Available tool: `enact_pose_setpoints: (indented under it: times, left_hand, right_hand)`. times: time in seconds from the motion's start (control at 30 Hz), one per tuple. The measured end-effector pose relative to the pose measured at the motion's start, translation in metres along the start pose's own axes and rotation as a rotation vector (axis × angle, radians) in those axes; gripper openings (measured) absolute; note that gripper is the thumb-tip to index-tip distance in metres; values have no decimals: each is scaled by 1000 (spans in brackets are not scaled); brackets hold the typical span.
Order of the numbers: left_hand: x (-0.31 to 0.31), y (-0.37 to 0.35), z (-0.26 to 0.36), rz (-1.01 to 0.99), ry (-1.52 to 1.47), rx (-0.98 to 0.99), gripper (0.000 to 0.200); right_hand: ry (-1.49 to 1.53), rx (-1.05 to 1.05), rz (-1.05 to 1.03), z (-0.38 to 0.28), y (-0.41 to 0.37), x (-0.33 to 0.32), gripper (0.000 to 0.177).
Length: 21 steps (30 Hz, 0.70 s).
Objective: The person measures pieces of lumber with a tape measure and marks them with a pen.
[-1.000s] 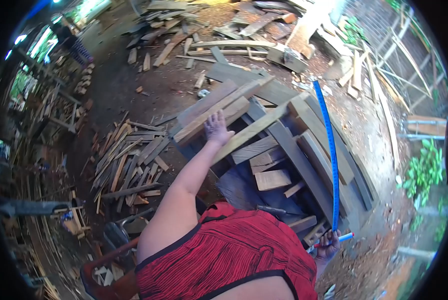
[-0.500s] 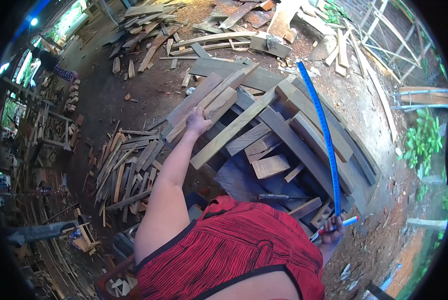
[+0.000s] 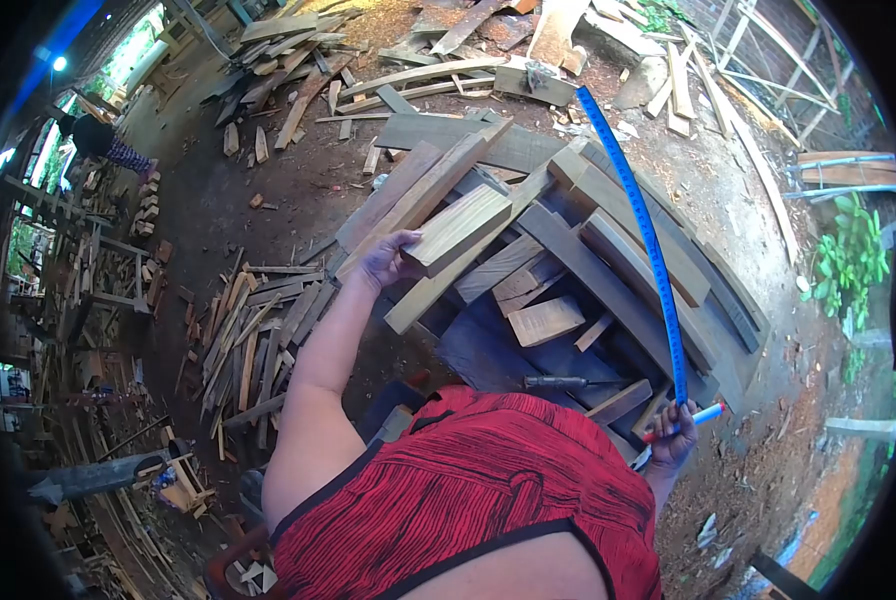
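My left hand grips the near end of a short pale wooden block and holds it lifted over a heap of planks. My right hand hangs low at the right, closed around the end of a long blue measuring stick and a red-and-blue pen. The stick rises from that hand across the heap toward the far side. A dark metal tool lies on the heap just in front of my red shirt.
Thin wood offcuts lie piled on the dirt at the left. More boards are scattered at the far side. A person in a striped top stands far left. Green plants and a fence are at the right.
My left hand closed on the short block and lifted it off the heap, pulling it toward me. The right hand with the blue stick stayed low at the right.
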<state>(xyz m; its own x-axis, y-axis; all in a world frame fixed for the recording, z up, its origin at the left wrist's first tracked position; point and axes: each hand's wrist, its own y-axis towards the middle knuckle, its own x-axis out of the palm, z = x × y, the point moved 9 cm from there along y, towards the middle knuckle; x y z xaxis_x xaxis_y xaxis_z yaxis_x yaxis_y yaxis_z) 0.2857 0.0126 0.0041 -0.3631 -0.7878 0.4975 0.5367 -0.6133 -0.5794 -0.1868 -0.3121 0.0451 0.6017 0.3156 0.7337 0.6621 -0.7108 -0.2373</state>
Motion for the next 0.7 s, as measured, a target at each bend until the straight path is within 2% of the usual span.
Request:
enact_pose_setpoints:
  times: [0.07, 0.17, 0.23, 0.3, 0.37, 0.47, 0.57, 0.63, 0.7]
  left_hand:
    - [0, 9, -21, -103, -277, -43, 34]
    - [0, -1, -48, -158, -300, -137, 32]
    - [9, -4, -62, -150, -295, -113, 28]
    - [5, -9, -74, 15, -353, -94, 26]
    - [4, -13, -79, 33, -369, -83, 23]
    - [0, -11, -94, -30, -348, -154, 30]
    - [0, -13, -113, 60, -306, -224, 38]
    - [7, -19, -101, 118, 126, -49, 40]
    - [4, -21, -112, 106, 123, -73, 40]
  right_hand:
    - [-5, 15, -26, 0, 4, 7, 8]
    - [-16, 28, -17, 2, 11, 6, 9]
    - [-12, 12, -9, 2, 14, 9, 12]
    - [-8, 20, -67, 4, 19, 15, 13]
    - [1, 29, -68, 6, 23, 13, 13]
    - [-14, 33, -61, 8, 27, 14, 13]
    - [-10, 46, -48, 9, 29, 13, 12]
    - [-14, 34, -40, 7, 28, 13, 12]
    - [-16, 27, -24, 6, 27, 11, 12]
